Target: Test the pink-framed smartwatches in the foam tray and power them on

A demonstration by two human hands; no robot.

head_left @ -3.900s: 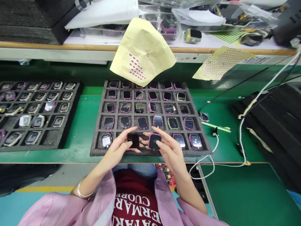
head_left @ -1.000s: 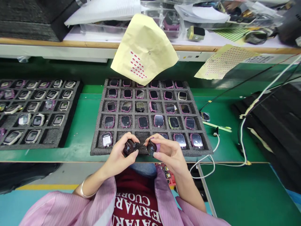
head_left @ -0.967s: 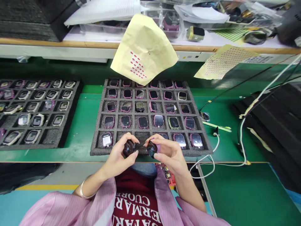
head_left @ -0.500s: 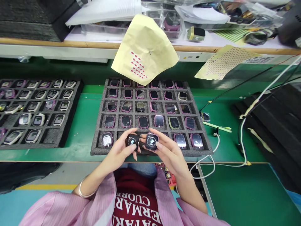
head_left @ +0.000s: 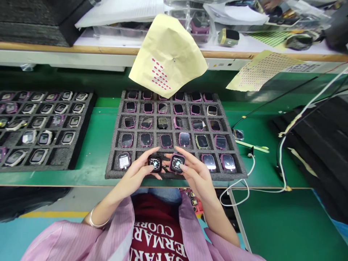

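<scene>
Left hand (head_left: 140, 166) grasps black watch (head_left: 155, 163); right hand (head_left: 198, 170) grasps purple watch (head_left: 176, 162). Pair side by side between palms, screens up, over near row of tray (head_left: 115, 174).

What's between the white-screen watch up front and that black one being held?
The head view shows the left hand between them, holding the black watch.

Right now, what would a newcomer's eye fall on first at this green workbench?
Probably the large, creased yellow paper with red arrows, hanging at the front of the wood-edged shelf. Next, below it, the left hand holds a square black watch and the right hand a square purple-framed watch, both dials lit, over the front row of the dark grey foam tray.
</scene>
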